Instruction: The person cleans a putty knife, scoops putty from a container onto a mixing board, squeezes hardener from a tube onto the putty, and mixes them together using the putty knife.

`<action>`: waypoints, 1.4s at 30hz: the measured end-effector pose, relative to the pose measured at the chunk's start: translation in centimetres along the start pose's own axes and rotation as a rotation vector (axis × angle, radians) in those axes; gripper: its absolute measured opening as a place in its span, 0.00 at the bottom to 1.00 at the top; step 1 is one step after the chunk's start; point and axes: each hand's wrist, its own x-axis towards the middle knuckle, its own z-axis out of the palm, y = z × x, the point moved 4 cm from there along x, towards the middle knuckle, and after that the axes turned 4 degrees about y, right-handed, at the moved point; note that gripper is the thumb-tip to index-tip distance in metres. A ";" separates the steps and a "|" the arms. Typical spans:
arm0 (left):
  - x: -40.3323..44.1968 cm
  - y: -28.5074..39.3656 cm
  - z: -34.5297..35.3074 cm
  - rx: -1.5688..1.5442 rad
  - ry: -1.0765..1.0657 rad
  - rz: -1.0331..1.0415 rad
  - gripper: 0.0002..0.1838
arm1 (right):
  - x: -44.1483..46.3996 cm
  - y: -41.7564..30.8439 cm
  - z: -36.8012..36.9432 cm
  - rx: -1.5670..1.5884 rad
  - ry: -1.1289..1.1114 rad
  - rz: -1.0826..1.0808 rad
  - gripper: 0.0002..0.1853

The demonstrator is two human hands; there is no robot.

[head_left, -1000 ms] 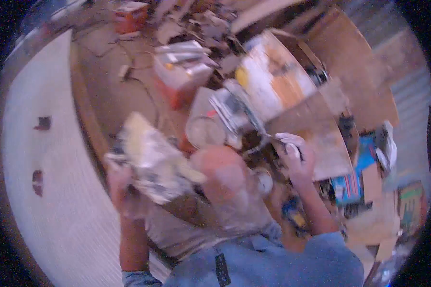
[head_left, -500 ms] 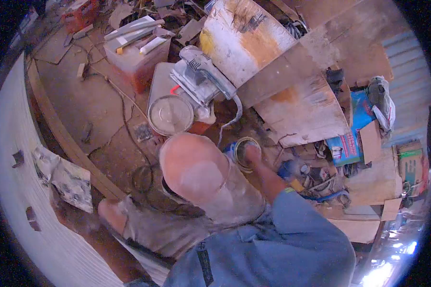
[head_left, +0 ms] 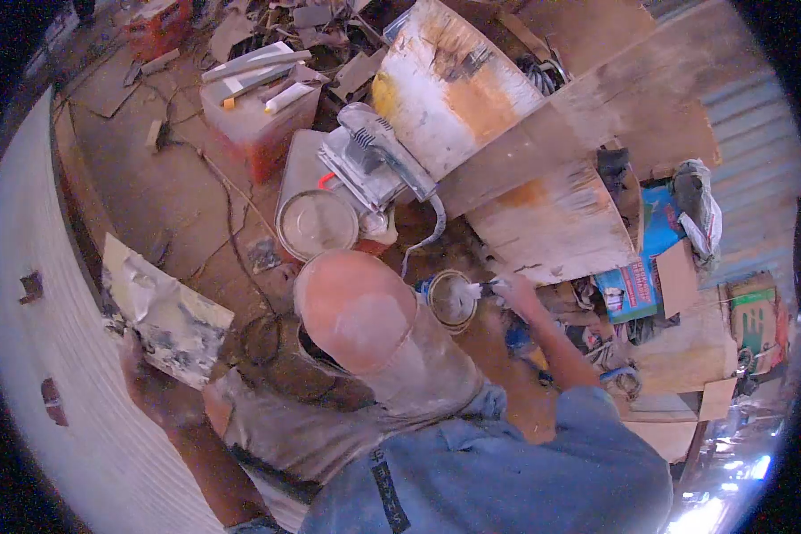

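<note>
My left hand (head_left: 156, 383) grips the lower left edge of a smeared board (head_left: 165, 311) with whitish paste on it. On the right, my right hand (head_left: 516, 295) is closed on a small tool whose tip (head_left: 479, 288) carries white paste. That tip is over the right rim of an open round can (head_left: 451, 301), which stands beside my knee. The tool's handle is mostly hidden by my fingers.
A power tool (head_left: 374, 160) with a cable and a round lid (head_left: 319, 222) lie ahead of my knee. Farther left stands a red and white box (head_left: 262, 125). Stained curved panels (head_left: 458, 84) are at upper right. A long pale ribbed surface (head_left: 53, 311) runs along the left.
My right hand has come up out of the can and moved right, and the paste-covered tip now shows. My left hand has raised the board and moved it right.
</note>
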 end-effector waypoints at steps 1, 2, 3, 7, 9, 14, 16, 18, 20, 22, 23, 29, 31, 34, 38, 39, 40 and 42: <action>-0.2 -0.6 0.3 -0.117 -0.049 -0.105 0.23 | -0.2 -0.7 -1.8 0.021 0.018 -0.012 0.12; -0.5 -1.0 0.7 -0.234 -0.098 -0.210 0.21 | -0.8 -3.1 -3.9 0.030 0.029 -0.020 0.12; -1.6 -1.0 2.4 -0.343 -0.375 -0.257 0.21 | -1.4 -5.4 -6.1 0.039 0.040 -0.029 0.12; -4.8 -0.8 6.1 -0.118 -0.473 -0.163 0.21 | -5.3 -21.7 -13.8 0.397 0.073 -0.054 0.10; -5.4 -1.0 6.8 0.109 -0.513 -0.174 0.30 | -6.8 -28.0 -15.5 0.466 0.085 -0.138 0.11; -8.5 1.2 9.5 -0.008 -0.462 -0.368 0.26 | -8.2 -39.7 -14.1 0.470 0.107 -0.585 0.15; -8.3 1.5 9.5 -0.063 -0.508 -0.397 0.26 | -8.1 -43.2 -11.5 0.595 -0.030 -0.769 0.17; -8.0 1.7 9.6 -0.120 -0.558 -0.414 0.26 | -8.0 -46.0 -9.0 0.496 -0.033 -0.985 0.18; -9.3 0.5 10.5 -0.263 -0.593 -0.429 0.28 | -7.6 -46.1 -7.4 0.413 -0.041 -1.216 0.18; -9.1 0.2 10.1 -0.294 -0.568 -0.398 0.27 | -7.3 -46.3 -5.6 0.393 -0.025 -1.221 0.18; -9.0 0.0 10.1 -0.323 -0.583 -0.392 0.26 | -6.9 -46.4 -4.7 0.485 -0.087 -1.228 0.20; -9.5 1.5 9.9 -0.296 -0.562 -0.281 0.23 | -6.1 -47.3 -5.5 0.323 -0.125 -1.357 0.23; -9.7 1.6 9.6 -0.285 -0.546 -0.251 0.24 | -5.6 -47.4 -5.8 0.259 -0.113 -1.387 0.24; -9.5 1.6 7.8 -0.192 -0.529 -0.145 0.27 | -2.8 -46.8 -6.1 0.058 -0.047 -1.407 0.25; -6.8 2.9 5.4 -0.412 -0.501 0.084 0.28 | 2.7 -43.8 -5.9 0.417 -0.041 -0.826 0.25; -5.8 3.0 5.1 -0.410 -0.500 0.068 0.28 | 3.1 -43.2 -5.6 0.412 -0.043 -0.812 0.25; -3.9 3.4 4.8 -0.412 -0.379 0.090 0.27 | 3.8 -42.6 -5.5 0.584 -0.081 -0.733 0.25; -0.8 3.3 3.2 -0.405 -0.267 0.109 0.27 | 5.2 -41.0 -4.9 0.760 -0.111 -0.645 0.25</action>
